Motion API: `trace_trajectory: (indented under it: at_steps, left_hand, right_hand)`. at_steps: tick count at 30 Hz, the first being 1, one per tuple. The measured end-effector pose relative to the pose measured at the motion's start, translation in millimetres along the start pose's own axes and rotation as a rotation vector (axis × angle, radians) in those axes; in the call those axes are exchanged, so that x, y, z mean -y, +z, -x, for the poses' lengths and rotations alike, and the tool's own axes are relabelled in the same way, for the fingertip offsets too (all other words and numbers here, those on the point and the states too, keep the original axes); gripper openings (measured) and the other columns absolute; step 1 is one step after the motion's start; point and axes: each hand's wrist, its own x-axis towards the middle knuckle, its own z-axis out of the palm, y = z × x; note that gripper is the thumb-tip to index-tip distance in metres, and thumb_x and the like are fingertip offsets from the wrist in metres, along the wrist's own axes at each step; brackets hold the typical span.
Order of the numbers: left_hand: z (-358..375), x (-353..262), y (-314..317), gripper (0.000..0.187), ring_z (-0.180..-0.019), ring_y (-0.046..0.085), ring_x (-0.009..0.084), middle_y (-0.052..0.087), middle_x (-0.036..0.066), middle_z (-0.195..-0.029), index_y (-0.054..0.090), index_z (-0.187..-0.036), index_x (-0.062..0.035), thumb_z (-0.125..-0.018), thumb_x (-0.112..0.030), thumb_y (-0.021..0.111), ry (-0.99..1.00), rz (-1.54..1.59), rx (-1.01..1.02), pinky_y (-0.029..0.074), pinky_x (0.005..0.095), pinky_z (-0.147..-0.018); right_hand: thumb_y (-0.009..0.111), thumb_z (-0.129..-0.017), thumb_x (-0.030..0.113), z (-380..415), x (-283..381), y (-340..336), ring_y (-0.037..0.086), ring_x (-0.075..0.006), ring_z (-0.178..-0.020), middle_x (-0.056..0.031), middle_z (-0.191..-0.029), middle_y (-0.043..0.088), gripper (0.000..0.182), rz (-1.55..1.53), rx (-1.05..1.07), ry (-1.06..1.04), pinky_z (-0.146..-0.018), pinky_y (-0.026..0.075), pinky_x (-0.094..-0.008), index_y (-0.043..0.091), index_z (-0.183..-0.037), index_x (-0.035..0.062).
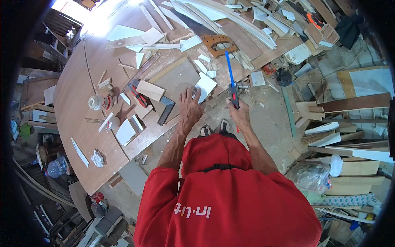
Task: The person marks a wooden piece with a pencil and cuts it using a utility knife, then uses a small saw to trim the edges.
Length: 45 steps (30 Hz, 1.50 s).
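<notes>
My left hand [191, 108] rests at the table's near edge, its fingers apart, beside a white board piece [206, 84]. My right hand [238, 114] is wrapped round the dark handle of a tool with a long blue blade or bar [230, 68], which points away from me past the table edge. Left of my left hand lie a try square [166, 111] with a dark blade, a pale wood block [150, 90] and red-and-black pliers [139, 95]. A wooden-handled handsaw [218, 44] lies beyond the blue blade's tip.
The wooden table [74, 111] carries a glass jar [100, 102], a crumpled white wrapper [97, 158] and several offcuts. Long strips [230, 18] lie across its far side. Boards [349, 140] are stacked at the right, near a plastic bag [310, 175]. My feet stand on the littered floor.
</notes>
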Motion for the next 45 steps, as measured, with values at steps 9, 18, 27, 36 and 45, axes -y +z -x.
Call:
trace_trajectory:
  at_steps: [9, 18, 27, 36, 45]
  left_hand:
    - [1.2, 0.9, -2.8, 0.058, -0.117, 0.044, 0.036, 0.047, 0.017, -0.125, 0.054, -0.125, -0.0065, -0.07, -0.017, 0.071, -0.022, 0.028, 0.052, 0.035, 0.048, -0.098]
    - [-4.6, -9.6, 2.1, 0.059, -0.12, 0.041, 0.0369, 0.045, 0.018, -0.127, 0.054, -0.125, -0.0056, -0.069, -0.015, 0.071, -0.026, 0.076, 0.072, 0.032, 0.0511, -0.102]
    - [-0.1, -8.2, 0.7, 0.057, -0.12, 0.043, 0.0395, 0.046, 0.019, -0.13, 0.056, -0.125, -0.0047, -0.07, -0.009, 0.067, 0.028, 0.078, 0.064, 0.039, 0.047, -0.1]
    - [-0.6, -7.7, -1.2, 0.046, -0.123, 0.043, 0.0388, 0.046, 0.017, -0.13, 0.061, -0.117, -0.0021, -0.073, -0.011, 0.07, 0.017, 0.132, 0.124, 0.041, 0.0443, -0.1]
    - [-1.2, -2.8, 3.8, 0.041, -0.118, 0.044, 0.0378, 0.047, 0.017, -0.124, 0.063, -0.114, 0.0, -0.075, -0.015, 0.068, 0.1, 0.052, 0.092, 0.041, 0.0439, -0.098]
  right_hand:
    - [0.045, -0.098, 0.025, 17.2, -14.2, -2.1, 0.061, -0.031, -0.063, -0.0117, -0.066, 0.062, 0.023, 0.316, 0.203, -0.041, -0.062, 0.046, -0.0423, 0.054, -0.094, 0.0041]
    - [0.047, -0.097, 0.029, 27.6, -33.2, 6.8, 0.061, -0.0435, -0.072, -0.0199, -0.069, 0.061, 0.022, 0.544, 0.137, -0.054, -0.065, 0.045, -0.0507, 0.052, -0.105, 0.0085]
    - [0.05, -0.096, 0.022, 29.2, -62.8, 19.1, 0.058, -0.0463, -0.067, -0.0243, -0.066, 0.056, 0.018, 0.45, 0.085, -0.164, -0.058, 0.042, -0.0506, 0.051, -0.102, 0.0051]
    - [0.052, -0.093, 0.012, 35.2, -94.2, 37.0, 0.059, -0.0496, -0.075, -0.0288, -0.079, 0.06, 0.019, 0.43, -0.007, -0.3, -0.064, 0.045, -0.0531, 0.048, -0.109, 0.0035]
    - [0.048, -0.094, 0.013, 25.6, -86.9, 46.6, 0.06, -0.048, -0.08, -0.0278, -0.09, 0.062, 0.019, 0.553, 0.1, -0.131, -0.069, 0.047, -0.055, 0.044, -0.108, 0.0011]
